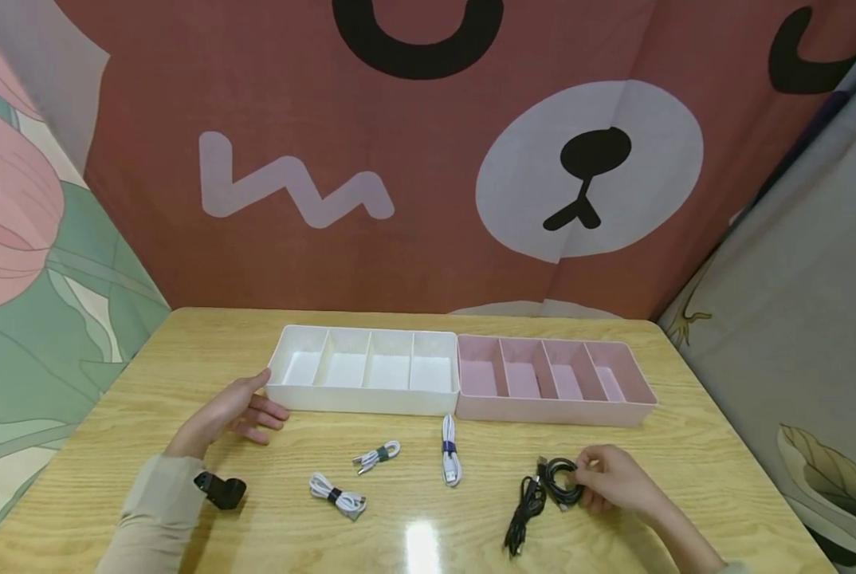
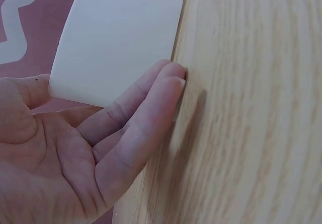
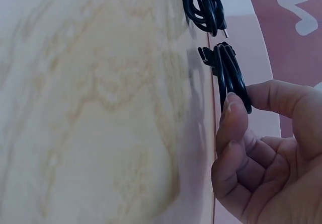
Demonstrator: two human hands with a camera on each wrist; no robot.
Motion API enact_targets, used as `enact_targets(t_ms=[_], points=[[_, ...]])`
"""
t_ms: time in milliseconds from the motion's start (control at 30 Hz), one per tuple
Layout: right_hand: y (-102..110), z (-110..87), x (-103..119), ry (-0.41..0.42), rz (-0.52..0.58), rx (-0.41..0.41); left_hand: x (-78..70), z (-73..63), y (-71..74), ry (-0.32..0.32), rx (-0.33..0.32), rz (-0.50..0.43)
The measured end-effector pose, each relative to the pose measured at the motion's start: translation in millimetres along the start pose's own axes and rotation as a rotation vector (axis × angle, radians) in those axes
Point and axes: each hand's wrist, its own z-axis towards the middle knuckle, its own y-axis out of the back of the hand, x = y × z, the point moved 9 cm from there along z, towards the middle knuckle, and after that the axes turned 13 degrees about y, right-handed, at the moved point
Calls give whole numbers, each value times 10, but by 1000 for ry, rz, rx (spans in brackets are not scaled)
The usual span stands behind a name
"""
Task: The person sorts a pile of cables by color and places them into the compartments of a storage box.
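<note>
The right hand point(image 1: 610, 478) has the round black cable point(image 3: 230, 75) in a narrow pinch, thumb on one side, forefinger on the other, and the grip is right at the coil's edge! Most of the loop sits beyond the fingertips, out to the hand's left in the head view, with its plug end on the far side from the palm; the other fingers curl in below the pinch. Whether the coil touches the table point(image 1: 292, 542) I cannot tell. Just beside it, further left, lies the long black cable point(image 1: 520, 522), and behind the pair stands the pink box point(image 1: 550, 411). Over to the left hand point(image 1: 234, 410): no pinch there, fingers loosely extended and resting against the left end of the white box point(image 1: 363, 400), which sits end to end with the pink one. In front of the boxes, three bundled white leads: the upright lead point(image 1: 451, 450) near where the boxes meet, the small lead point(image 1: 376, 457) to its left, the thick lead point(image 1: 337, 496) nearest the person.
</note>
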Motion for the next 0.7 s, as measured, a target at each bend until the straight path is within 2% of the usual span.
enact_targets(t_ms=[233, 467, 700], points=[[107, 2, 98, 44, -21, -50, 0, -4, -9, 4, 11, -6], [247, -16, 246, 95, -17, -59, 11, 16, 8, 14, 2, -12], [392, -15, 291, 76, -14, -105, 2, -5, -6, 5, 3, -3]])
